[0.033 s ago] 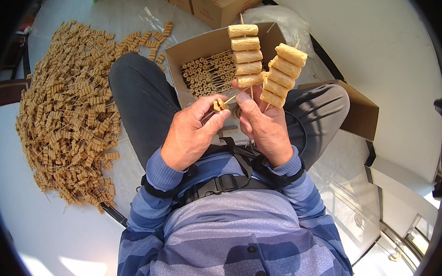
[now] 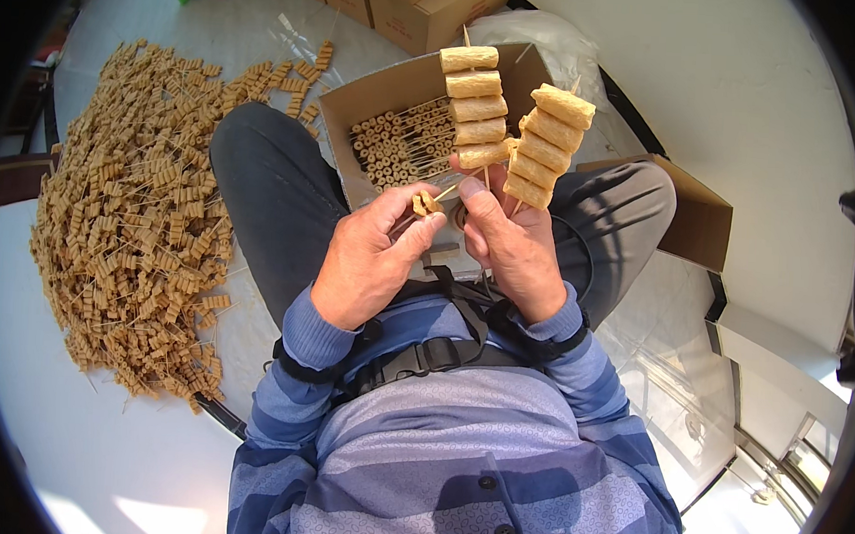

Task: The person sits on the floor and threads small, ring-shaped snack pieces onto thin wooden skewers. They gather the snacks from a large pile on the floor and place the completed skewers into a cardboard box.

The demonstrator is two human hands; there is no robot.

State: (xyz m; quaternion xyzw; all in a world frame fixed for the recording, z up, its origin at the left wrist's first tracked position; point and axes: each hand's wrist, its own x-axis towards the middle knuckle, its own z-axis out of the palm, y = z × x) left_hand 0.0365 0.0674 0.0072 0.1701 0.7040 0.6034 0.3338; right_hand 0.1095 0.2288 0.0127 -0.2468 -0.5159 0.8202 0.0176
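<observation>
You seem to be in the sorting or fixing part of the work, with both hands busy at once. Your right hand point(image 2: 514, 247) has its thumb and fingers pinched close around the bottoms of two sticks of food. The first skewer point(image 2: 480, 108) stands almost straight up above that pinch, with five fat yellow rolls on it. The second skewer point(image 2: 547, 141) stands just to the right of it and leans away to the right. Your left hand point(image 2: 366, 260) is just beside your right one, and its thumb and finger are nipped narrow on a small brown roll piece point(image 2: 427, 203). A thin stick point(image 2: 445, 191) goes from that piece over to your right thumb, so the two grips look joined by it. I cannot tell if more rolls hide behind your left fingers. Past your fingertips, between your knees, is a cardboard box point(image 2: 397, 84) with lots of rolls on sticks point(image 2: 394, 151) lying in it, and their round ends show. Well out to the left of your left hand, past your knee, is a big heap of skewers point(image 2: 143, 226). I think the next move calls for a soft, steady left pinch, so the little piece does not squash or spin, while your right thumb minds the thin stick. Your right fingers would need to stay snug low on the two sticks, because the rolls up top could make them tip.
</observation>
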